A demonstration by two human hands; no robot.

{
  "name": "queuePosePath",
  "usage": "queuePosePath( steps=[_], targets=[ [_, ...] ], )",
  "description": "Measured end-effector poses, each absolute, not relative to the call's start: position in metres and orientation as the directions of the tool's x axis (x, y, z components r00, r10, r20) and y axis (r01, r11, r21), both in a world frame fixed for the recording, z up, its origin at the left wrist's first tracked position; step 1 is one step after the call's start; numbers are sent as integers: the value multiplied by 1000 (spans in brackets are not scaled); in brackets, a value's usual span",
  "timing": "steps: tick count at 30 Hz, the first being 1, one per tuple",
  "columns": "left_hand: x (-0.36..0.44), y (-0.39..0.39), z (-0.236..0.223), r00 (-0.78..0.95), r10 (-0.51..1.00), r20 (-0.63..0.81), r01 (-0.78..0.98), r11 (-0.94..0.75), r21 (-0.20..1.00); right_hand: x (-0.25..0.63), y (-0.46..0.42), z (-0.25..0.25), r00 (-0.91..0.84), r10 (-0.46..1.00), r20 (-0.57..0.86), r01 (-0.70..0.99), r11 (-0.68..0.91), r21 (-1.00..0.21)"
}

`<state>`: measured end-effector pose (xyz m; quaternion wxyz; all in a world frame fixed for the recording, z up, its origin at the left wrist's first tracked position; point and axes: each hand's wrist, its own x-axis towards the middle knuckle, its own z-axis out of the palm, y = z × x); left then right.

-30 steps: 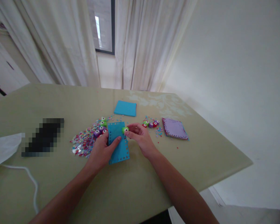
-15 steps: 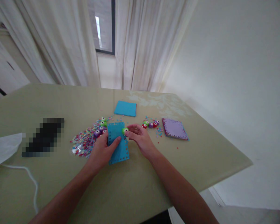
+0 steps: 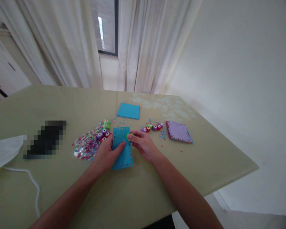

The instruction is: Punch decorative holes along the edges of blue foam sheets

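Note:
A blue sheet (image 3: pixel 122 149) with punched holes along its edges lies on the olive table (image 3: pixel 133 197). My left hand (image 3: pixel 107 154) holds the sheet down at its left side, thumb pressed on top, fingers closed on its edge. My right hand (image 3: pixel 143 144) pinches a small green punch (image 3: pixel 129 136) against the sheet's right edge. Most of the punch is hidden under my fingers.
Several small punches (image 3: pixel 103 132) and a heap of confetti (image 3: pixel 85 144) lie left of the sheet. More punches (image 3: pixel 153 127) lie to the right, beside a purple sheet stack (image 3: pixel 178 131). A blue stack (image 3: pixel 128 110) lies behind. A blurred dark object (image 3: pixel 45 139), white cloth (image 3: pixel 3 151) and cord (image 3: pixel 30 184) sit left.
My right hand slid the green punch a little down the sheet's right edge and covers more of it. The sheet shifted slightly right under my left hand.

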<state>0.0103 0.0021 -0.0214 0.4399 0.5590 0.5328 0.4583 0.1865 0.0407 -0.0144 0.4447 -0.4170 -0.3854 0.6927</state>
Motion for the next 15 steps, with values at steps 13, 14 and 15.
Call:
queuePosePath(
  steps=[13,14,15],
  targets=[
    [11,1,-22,28,997,65,210,-69,975,186,39,-11,-275,930,-244,-301,-324,-897],
    [11,1,-22,30,998,62,198,-67,978,186,39,-11,-274,930,-244,-295,-323,-899],
    [11,1,-22,29,998,61,191,-66,979,185,39,-10,-272,931,-245,-290,-322,-901]
  ],
)
